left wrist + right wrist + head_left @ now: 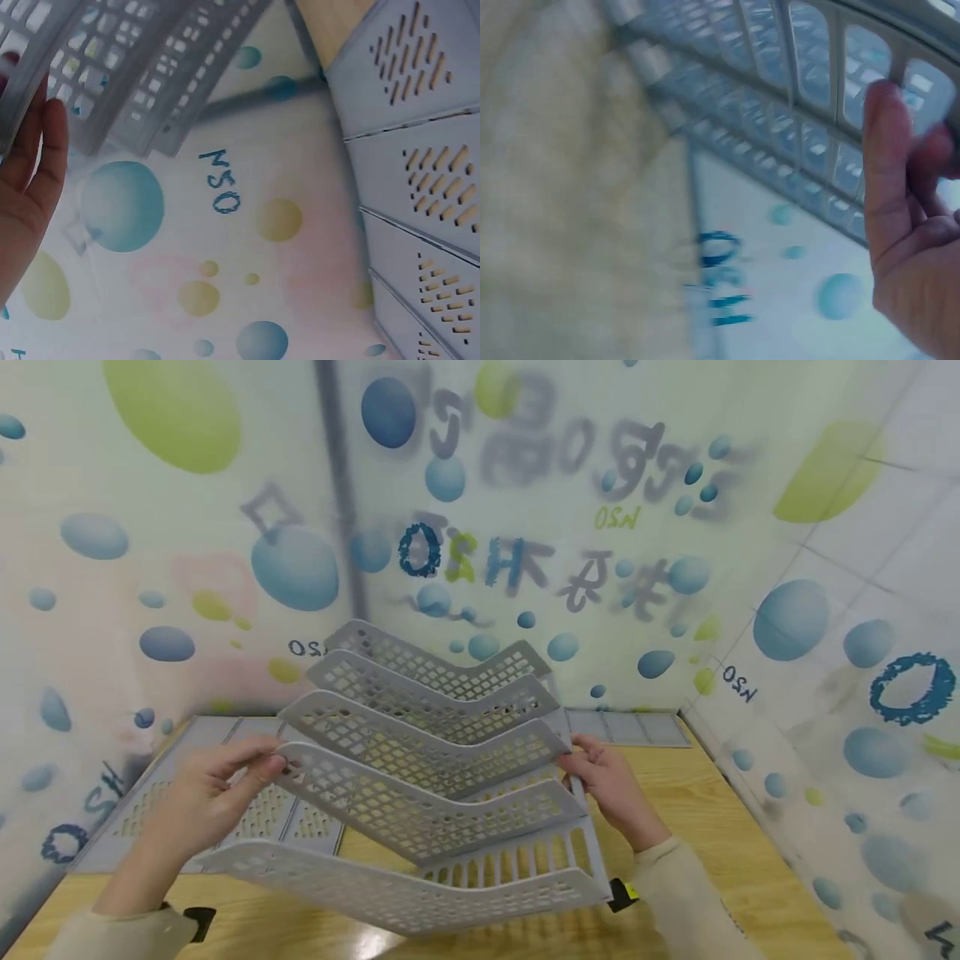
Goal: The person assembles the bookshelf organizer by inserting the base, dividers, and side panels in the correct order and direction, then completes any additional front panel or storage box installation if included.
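A grey plastic file rack [420, 902] with several perforated, V-cut dividers is held up, tilted, above the wooden table. My left hand [210, 797] pinches the left upper corner of one divider between thumb and fingers. On the other side, my right hand [609, 783] grips the slotted side frame near the middle. Seen from the left wrist, the left hand [30, 165] is at the edge of the stacked dividers. In the right wrist view a finger of the right hand [922, 240] lies against the slotted frame, its other fingers partly cut off.
Grey slotted panels [405, 180] lie flat along the table's left side. Another grey panel [630, 727] lies at the back right. The wooden table [697, 827] is enclosed by pale walls [480, 468] with blue and green spots.
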